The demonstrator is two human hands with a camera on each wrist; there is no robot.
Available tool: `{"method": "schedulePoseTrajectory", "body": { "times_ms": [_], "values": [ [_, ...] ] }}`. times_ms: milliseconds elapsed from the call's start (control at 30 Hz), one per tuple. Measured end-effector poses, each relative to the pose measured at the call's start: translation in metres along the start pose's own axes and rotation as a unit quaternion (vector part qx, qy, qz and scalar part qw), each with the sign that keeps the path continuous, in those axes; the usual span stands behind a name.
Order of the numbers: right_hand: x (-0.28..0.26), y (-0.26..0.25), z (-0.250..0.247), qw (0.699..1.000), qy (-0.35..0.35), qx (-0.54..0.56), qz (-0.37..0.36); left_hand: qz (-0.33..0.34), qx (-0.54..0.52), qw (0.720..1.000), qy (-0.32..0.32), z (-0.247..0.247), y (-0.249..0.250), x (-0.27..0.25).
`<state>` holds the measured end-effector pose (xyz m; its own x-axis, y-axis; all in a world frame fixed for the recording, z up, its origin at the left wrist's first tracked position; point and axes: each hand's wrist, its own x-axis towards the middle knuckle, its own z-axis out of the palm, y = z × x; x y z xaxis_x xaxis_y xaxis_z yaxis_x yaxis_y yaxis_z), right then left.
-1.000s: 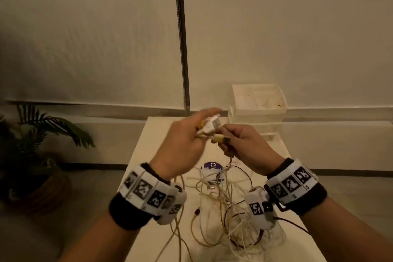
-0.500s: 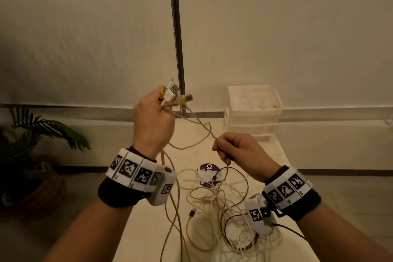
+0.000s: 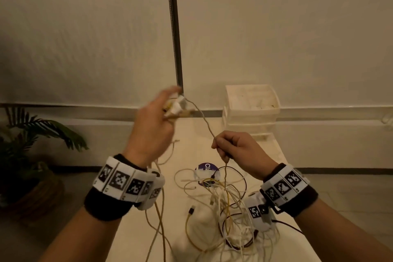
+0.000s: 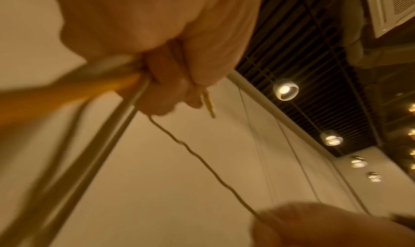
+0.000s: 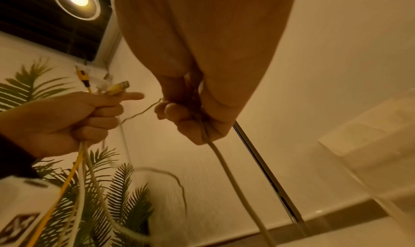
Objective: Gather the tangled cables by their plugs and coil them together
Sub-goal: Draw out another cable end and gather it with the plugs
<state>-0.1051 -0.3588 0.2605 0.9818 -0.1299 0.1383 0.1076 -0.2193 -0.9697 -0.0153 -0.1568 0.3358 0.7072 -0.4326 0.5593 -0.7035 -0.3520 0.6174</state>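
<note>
My left hand (image 3: pixel 168 112) is raised over the table and grips a bunch of white and yellow plugs (image 3: pixel 177 107), blurred by motion. Their cables (image 3: pixel 160 215) hang down past the left wrist. A thin beige cable (image 3: pixel 205 122) runs from the plugs to my right hand (image 3: pixel 219 147), which pinches it lower and to the right. Below lies the tangle of white, yellow and black cables (image 3: pixel 225 204) on the table. In the right wrist view my right hand (image 5: pixel 179 112) holds the cable (image 5: pixel 224 162), and the left hand (image 5: pixel 67 112) holds the plugs (image 5: pixel 114 88). In the left wrist view my left hand (image 4: pixel 170 70) grips the cables (image 4: pixel 67 96).
The narrow cream table (image 3: pixel 136 229) runs away from me. Stacked white bins (image 3: pixel 251 110) stand at its far right. A round purple sticker (image 3: pixel 205 167) lies under the tangle. A potted plant (image 3: pixel 38 134) stands on the floor at the left.
A second ago both hands met at the plugs. My left hand has lifted the plugs up and left, my right hand stayed low, and the thin cable between them has pulled straighter.
</note>
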Motion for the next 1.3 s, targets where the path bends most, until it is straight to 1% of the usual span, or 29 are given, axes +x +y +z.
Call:
{"method": "schedulePoseTrajectory", "body": {
  "times_ms": [33,67,100,133,167,267,367,400,467,533,600,667,767,833,900,1033,1100,1133,1200,1300],
  "values": [
    [0.002,-0.006,0.001,1.0,-0.006,-0.007,-0.007,0.016,0.004,0.998,-0.064,0.01,0.004,-0.005],
    [0.003,-0.012,0.003,1.0,-0.013,-0.012,-0.015,0.023,0.008,0.993,-0.113,0.02,0.007,-0.011],
    [0.005,-0.018,0.004,0.999,-0.018,-0.016,-0.025,0.028,0.011,0.989,-0.142,0.029,0.009,-0.015],
    [0.006,-0.023,0.005,0.999,-0.021,-0.017,-0.033,0.033,0.016,0.988,-0.152,0.037,0.009,-0.017],
    [0.006,-0.026,0.006,0.999,-0.023,-0.014,-0.036,0.032,0.022,0.989,-0.145,0.041,0.008,-0.018],
    [0.005,-0.029,0.005,0.999,-0.019,0.012,-0.024,0.028,0.051,0.994,-0.09,0.043,0.005,-0.013],
    [0.003,-0.026,0.003,0.998,-0.024,0.048,-0.019,0.041,0.076,0.994,-0.073,0.041,0.009,-0.008],
    [0.003,-0.024,0.004,0.998,-0.029,0.054,-0.018,0.034,0.068,0.996,-0.054,0.039,0.011,-0.007],
    [0.0,-0.015,0.007,0.998,-0.048,0.033,-0.006,0.002,0.028,0.999,0.014,0.033,0.014,0.001],
    [-0.007,0.003,0.011,0.997,-0.067,0.001,0.022,-0.018,-0.007,0.995,0.093,0.02,0.015,0.011],
    [-0.014,0.021,0.011,0.997,-0.06,-0.014,0.042,-0.037,-0.01,0.989,0.144,0.008,0.011,0.018],
    [-0.017,0.03,0.009,0.998,-0.049,-0.018,0.044,-0.063,-0.006,0.985,0.161,0.003,0.004,0.02],
    [-0.014,0.023,0.011,0.998,-0.054,-0.011,0.041,-0.089,-0.019,0.981,0.174,0.002,-0.007,0.02],
    [-0.012,0.019,0.012,0.998,-0.029,0.021,0.05,-0.088,-0.031,0.985,0.146,0.003,-0.011,0.019],
    [-0.01,0.017,0.011,0.997,-0.01,0.046,0.054,-0.074,-0.039,0.992,0.091,0.007,-0.009,0.013],
    [-0.008,0.012,0.011,0.996,-0.01,0.068,0.054,-0.025,-0.011,0.999,-0.032,0.024,0.003,-0.01],
    [-0.007,0.009,0.012,0.996,-0.006,0.076,0.056,0.002,0.001,0.998,-0.067,0.035,0.006,-0.017],
    [-0.006,0.006,0.012,0.995,-0.001,0.08,0.055,0.01,0.01,0.998,-0.066,0.04,0.008,-0.019],
    [-0.005,0.001,0.011,0.995,0.021,0.092,0.045,0.002,0.008,0.999,-0.037,0.043,0.012,-0.02],
    [-0.004,-0.004,0.005,0.988,0.063,0.136,0.032,-0.044,-0.018,0.999,0.009,0.039,0.01,-0.014]
  ]
}}
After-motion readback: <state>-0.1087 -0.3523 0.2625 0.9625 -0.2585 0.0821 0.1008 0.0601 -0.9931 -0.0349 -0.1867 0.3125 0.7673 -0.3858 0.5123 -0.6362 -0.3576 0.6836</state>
